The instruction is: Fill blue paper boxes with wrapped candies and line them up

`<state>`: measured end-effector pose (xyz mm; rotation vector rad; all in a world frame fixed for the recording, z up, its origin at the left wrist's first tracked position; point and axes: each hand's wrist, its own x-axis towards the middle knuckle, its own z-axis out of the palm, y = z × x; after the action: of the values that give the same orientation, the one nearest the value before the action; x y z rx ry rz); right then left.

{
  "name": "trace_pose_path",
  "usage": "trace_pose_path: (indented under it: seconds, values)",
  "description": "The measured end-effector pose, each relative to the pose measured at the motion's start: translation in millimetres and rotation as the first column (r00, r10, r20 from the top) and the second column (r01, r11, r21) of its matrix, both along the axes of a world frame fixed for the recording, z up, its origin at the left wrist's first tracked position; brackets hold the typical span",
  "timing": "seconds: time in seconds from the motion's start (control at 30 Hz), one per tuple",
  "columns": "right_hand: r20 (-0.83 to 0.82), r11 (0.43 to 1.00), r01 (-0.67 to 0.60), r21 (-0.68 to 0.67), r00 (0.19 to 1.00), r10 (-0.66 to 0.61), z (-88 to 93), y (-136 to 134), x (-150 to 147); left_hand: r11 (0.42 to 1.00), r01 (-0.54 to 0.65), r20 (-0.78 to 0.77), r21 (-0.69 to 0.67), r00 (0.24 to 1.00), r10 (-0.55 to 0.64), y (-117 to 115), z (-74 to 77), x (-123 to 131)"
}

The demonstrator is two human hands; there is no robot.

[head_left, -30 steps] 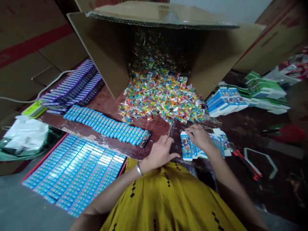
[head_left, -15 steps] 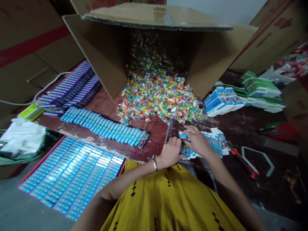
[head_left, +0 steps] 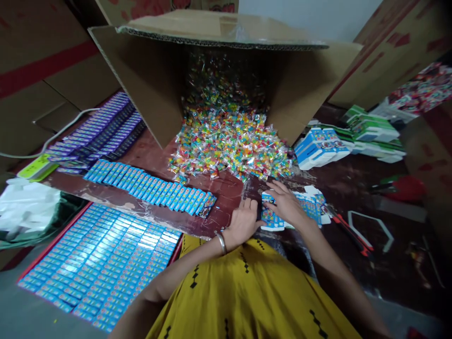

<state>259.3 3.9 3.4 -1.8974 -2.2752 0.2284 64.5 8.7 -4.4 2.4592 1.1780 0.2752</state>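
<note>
My left hand (head_left: 243,221), with a bangle at its wrist, lies at the table's front edge, left of the flat blue cartons (head_left: 271,220). Its fingers are bent and the thumb points right; whether anything is under them is hidden. Over the top of those cartons rests my right hand (head_left: 286,205), palm down with its fingers spread, holding nothing visible. More flat blue cartons (head_left: 310,206) lie beneath and right of its wrist. Beyond both hands, small clear packets of colourful candy (head_left: 231,146) spill from a large cardboard box (head_left: 303,89).
A row of blue boxes (head_left: 151,187) runs along the left, above a tray of blue boxes (head_left: 106,259). Purple boxes (head_left: 102,129) stand behind. At right are blue-white cartons (head_left: 321,148), green cartons (head_left: 374,127), a red-black cutter (head_left: 349,230) and a white frame (head_left: 370,219).
My left hand has drawn slightly left, away from the cartons. My right hand's fingers have spread over them. The whole view has shifted a little.
</note>
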Motion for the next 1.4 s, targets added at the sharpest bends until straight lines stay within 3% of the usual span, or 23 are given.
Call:
trace_pose_path:
  seconds: [0.17, 0.3, 0.5, 0.6, 0.67, 0.73, 0.8, 0.87, 0.9, 0.97, 1.07, 1.17, 1.2, 1.3, 1.4]
  values:
    - [-0.157, 0.999, 0.017, 0.048, 0.987, -0.009, 1.5, 12.0, 2.1, 0.996, -0.084, -0.015, -0.01, 0.996, 0.084, 5.1, 2.7, -10.1]
    - [-0.392, 0.996, 0.045, 0.078, 0.92, -0.011, 12.0, 22.4, -1.6, 0.998, -0.054, 0.046, -0.04, 0.997, 0.056, 2.4, 7.0, -15.3]
    - [-0.78, 0.964, 0.197, -0.179, 0.569, -0.261, 24.0, 31.1, -15.5, 0.995, -0.086, 0.245, -0.059, 0.965, 0.098, 1.7, 16.8, -14.7]
    - [-0.829, 0.948, 0.243, -0.207, 0.471, -0.302, 30.0, 29.0, -27.4, 0.987, -0.098, 0.321, -0.126, 0.938, 0.134, 6.5, 21.1, -15.8]
    - [-0.853, 0.95, 0.236, -0.203, 0.433, -0.29, 35.3, 23.3, -35.3, 0.965, -0.09, 0.436, -0.247, 0.879, 0.193, 12.0, 24.2, -20.0]
    - [-0.872, 0.965, 0.15, -0.214, 0.416, -0.258, 40.4, 14.9, -42.7, 0.887, 0.017, 0.572, -0.462, 0.77, 0.283, 18.8, 27.7, -27.1]
    - [-0.886, 0.976, 0.034, -0.215, 0.414, -0.209, 44.3, 6.4, -49.9, 0.726, 0.217, 0.66, -0.653, 0.633, 0.404, 25.7, 31.4, -36.0]
    - [-0.884, 0.98, -0.056, -0.192, 0.442, -0.148, 47.4, 0.5, -56.2, 0.567, 0.392, 0.682, -0.725, 0.522, 0.512, 31.1, 34.5, -45.6]
    - [-0.878, 0.98, -0.079, -0.182, 0.461, -0.127, 49.2, -0.9, -58.4, 0.518, 0.443, 0.681, -0.732, 0.489, 0.545, 32.8, 35.8, -50.2]
    - [-0.865, 0.974, -0.108, -0.201, 0.487, -0.124, 53.8, -0.7, -59.6, 0.476, 0.487, 0.68, -0.732, 0.483, 0.551, 34.3, 37.4, -58.8]
    - [-0.843, 0.907, -0.241, -0.346, 0.504, -0.188, 63.8, 4.8, -53.1, 0.491, 0.497, 0.693, -0.716, 0.589, 0.416, 32.5, 38.0, -68.1]
    - [-0.79, 0.757, -0.432, -0.491, 0.586, -0.178, 72.4, 11.0, -45.2, 0.516, 0.471, 0.677, -0.716, 0.65, 0.345, 28.5, 35.3, -70.9]
    - [-0.788, 0.766, -0.416, -0.49, 0.587, -0.185, 73.4, 12.4, -44.6, 0.518, 0.452, 0.669, -0.726, 0.64, 0.379, 27.1, 33.6, -70.3]
    - [-0.837, 0.925, -0.128, -0.358, 0.482, -0.258, 68.1, 13.3, -51.4, 0.546, 0.374, 0.658, -0.749, 0.508, 0.555, 23.0, 27.9, -64.9]
    - [-0.861, 0.968, 0.033, -0.25, 0.449, -0.238, 53.1, 8.2, -67.3, 0.59, 0.291, 0.658, -0.753, 0.339, 0.673, 19.5, 23.6, -57.2]
